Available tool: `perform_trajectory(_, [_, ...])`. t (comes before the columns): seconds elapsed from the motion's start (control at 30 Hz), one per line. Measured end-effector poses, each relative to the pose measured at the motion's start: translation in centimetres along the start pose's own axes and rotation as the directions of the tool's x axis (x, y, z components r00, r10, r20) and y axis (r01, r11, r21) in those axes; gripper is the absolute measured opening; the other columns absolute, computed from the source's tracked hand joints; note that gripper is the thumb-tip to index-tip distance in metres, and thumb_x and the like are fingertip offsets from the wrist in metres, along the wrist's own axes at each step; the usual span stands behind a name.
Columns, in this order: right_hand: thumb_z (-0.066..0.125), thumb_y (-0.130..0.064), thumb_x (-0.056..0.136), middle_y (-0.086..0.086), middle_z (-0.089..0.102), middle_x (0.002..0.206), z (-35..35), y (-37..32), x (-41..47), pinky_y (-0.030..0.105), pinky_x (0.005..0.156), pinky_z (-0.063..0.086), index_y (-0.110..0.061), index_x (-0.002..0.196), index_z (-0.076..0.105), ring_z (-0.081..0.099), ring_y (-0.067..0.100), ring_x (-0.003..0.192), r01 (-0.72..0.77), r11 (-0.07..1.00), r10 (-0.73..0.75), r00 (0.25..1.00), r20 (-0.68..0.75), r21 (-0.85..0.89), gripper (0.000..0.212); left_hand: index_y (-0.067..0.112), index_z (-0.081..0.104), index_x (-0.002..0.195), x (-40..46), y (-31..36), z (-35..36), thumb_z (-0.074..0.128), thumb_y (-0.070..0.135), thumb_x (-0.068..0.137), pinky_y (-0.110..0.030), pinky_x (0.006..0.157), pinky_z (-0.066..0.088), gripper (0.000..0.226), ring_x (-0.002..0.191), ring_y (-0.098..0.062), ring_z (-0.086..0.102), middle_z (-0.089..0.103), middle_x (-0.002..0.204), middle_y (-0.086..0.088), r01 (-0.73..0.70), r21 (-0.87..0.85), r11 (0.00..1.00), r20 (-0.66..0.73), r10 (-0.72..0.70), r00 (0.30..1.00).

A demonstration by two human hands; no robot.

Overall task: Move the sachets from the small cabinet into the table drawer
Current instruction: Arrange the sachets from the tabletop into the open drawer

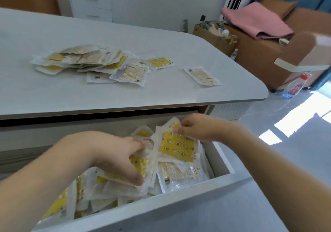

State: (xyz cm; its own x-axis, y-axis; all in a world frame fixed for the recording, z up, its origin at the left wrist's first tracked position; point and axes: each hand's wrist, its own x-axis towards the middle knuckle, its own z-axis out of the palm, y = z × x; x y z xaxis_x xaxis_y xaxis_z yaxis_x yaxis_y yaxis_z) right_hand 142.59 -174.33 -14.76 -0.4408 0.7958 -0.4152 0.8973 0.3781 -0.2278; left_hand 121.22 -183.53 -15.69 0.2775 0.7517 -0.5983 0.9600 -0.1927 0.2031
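Observation:
The table drawer stands pulled open below the tabletop and holds several sachets in clear wrap with yellow or beige contents. My left hand grips a bundle of sachets over the drawer's middle. My right hand pinches the top edge of a yellow patterned sachet at the drawer's back right. A heap of sachets lies on the tabletop, with one yellow sachet and one beige sachet lying apart to its right.
The grey table has a rounded right corner. Behind it stands a white drawer cabinet. To the right are an open cardboard box, brown seats with a pink cloth, and a plastic bottle on the floor.

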Motion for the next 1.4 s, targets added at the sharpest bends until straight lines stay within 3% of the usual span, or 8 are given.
perform_trajectory(0.2, [0.054, -0.020, 0.097, 0.012, 0.073, 0.088, -3.5, -0.2, 0.0, 0.032, 0.066, 0.060, -0.007, 0.098, 0.069, 0.069, 0.020, 0.073, 0.246, 0.722, -0.035, 0.947, -0.321, 0.647, 0.019, 0.041, 0.052, 0.125, -1.2, 0.0, -4.0, 0.055, 0.039, 0.092, -0.027, 0.095, 0.047, 0.033, 0.106, 0.001, 0.056, 0.058, 0.122, 0.021, -0.182, -0.380, 0.907, -0.381, 0.025, 0.924])
perform_trajectory(0.33, [0.047, -0.028, 0.094, 0.003, 0.069, 0.099, -5.4, 0.8, 3.4, 0.029, 0.072, 0.046, -0.014, 0.107, 0.067, 0.064, 0.018, 0.089, 0.160, 0.926, 0.156, 0.663, -0.732, 0.343, 0.027, 0.036, 0.057, 0.121, 0.4, 0.7, -5.8, 0.049, 0.027, 0.096, -0.022, 0.083, 0.040, 0.028, 0.103, -0.004, 0.054, 0.058, 0.120, 0.017, -0.206, -0.404, 0.891, -0.647, -0.119, 0.753])
perform_trajectory(0.5, [0.028, -0.059, 0.090, 0.013, 0.038, 0.144, -5.2, 2.8, 8.8, 0.050, 0.106, 0.024, -0.016, 0.144, 0.031, 0.032, 0.035, 0.133, -0.416, 0.877, 0.480, 0.728, -0.489, 0.241, 0.070, 0.020, 0.045, 0.140, 4.1, -0.9, -7.8, 0.046, 0.031, 0.093, -0.039, 0.107, 0.033, 0.048, 0.129, -0.027, 0.037, 0.043, 0.142, -0.006, 0.073, -0.230, 0.971, -0.790, -0.230, 0.568])
perform_trajectory(0.6, [0.033, -0.060, 0.088, 0.012, 0.045, 0.135, -5.5, 2.3, 10.4, 0.050, 0.102, 0.025, -0.024, 0.131, 0.041, 0.036, 0.035, 0.127, -0.318, 0.914, 0.404, 0.746, -0.528, 0.251, 0.057, 0.020, 0.045, 0.139, 5.9, -2.9, -7.8, 0.038, 0.051, 0.093, -0.043, 0.107, 0.026, 0.056, 0.131, -0.034, 0.028, 0.035, 0.146, -0.009, 0.310, -0.162, 0.937, -0.746, -0.322, 0.583])
perform_trajectory(0.8, [0.043, -0.067, 0.078, 0.010, 0.037, 0.132, -6.2, 0.9, 11.5, 0.045, 0.102, 0.023, -0.013, 0.136, 0.039, 0.029, 0.033, 0.127, -0.310, 0.925, 0.378, 0.729, -0.570, 0.218, 0.079, 0.019, 0.048, 0.099, 6.7, -3.7, -7.4, 0.042, 0.065, 0.087, -0.043, 0.097, 0.036, 0.047, 0.110, -0.027, 0.048, 0.055, 0.114, -0.004, 0.216, -0.215, 0.952, -0.788, -0.300, 0.538])
perform_trajectory(1.0, [0.046, -0.057, 0.079, 0.010, 0.045, 0.125, -6.3, 0.5, 12.0, 0.042, 0.097, 0.029, -0.011, 0.125, 0.047, 0.038, 0.033, 0.120, -0.266, 0.948, 0.314, 0.707, -0.633, 0.174, 0.064, 0.023, 0.036, 0.139, 7.1, -3.7, -7.6, 0.037, 0.068, 0.086, -0.046, 0.107, 0.025, 0.070, 0.133, -0.033, 0.026, 0.033, 0.145, -0.008, 0.280, -0.205, 0.938, -0.762, -0.332, 0.556])
perform_trajectory(1.13, [0.057, -0.048, 0.076, 0.004, 0.044, 0.131, -6.2, 0.6, 11.4, 0.040, 0.101, 0.025, -0.020, 0.132, 0.040, 0.038, 0.028, 0.124, -0.141, 0.960, 0.266, 0.727, -0.633, 0.243, 0.065, 0.019, 0.046, 0.122, 6.9, -3.4, -7.6, 0.036, 0.060, 0.083, -0.043, 0.102, 0.031, 0.058, 0.127, -0.030, 0.032, 0.043, 0.136, -0.009, 0.246, -0.179, 0.953, -0.781, -0.289, 0.553])
perform_trajectory(1.4, [0.022, -0.063, 0.090, 0.017, 0.042, 0.135, -5.6, 0.5, 11.3, 0.048, 0.102, 0.023, -0.007, 0.134, 0.043, 0.034, 0.037, 0.126, -0.353, 0.926, 0.355, 0.691, -0.630, 0.134, 0.074, 0.021, 0.042, 0.095, 5.9, -3.0, -7.1, 0.041, 0.058, 0.090, -0.042, 0.091, 0.039, 0.037, 0.108, -0.027, 0.044, 0.057, 0.110, -0.004, 0.181, -0.169, 0.969, -0.826, -0.239, 0.511])
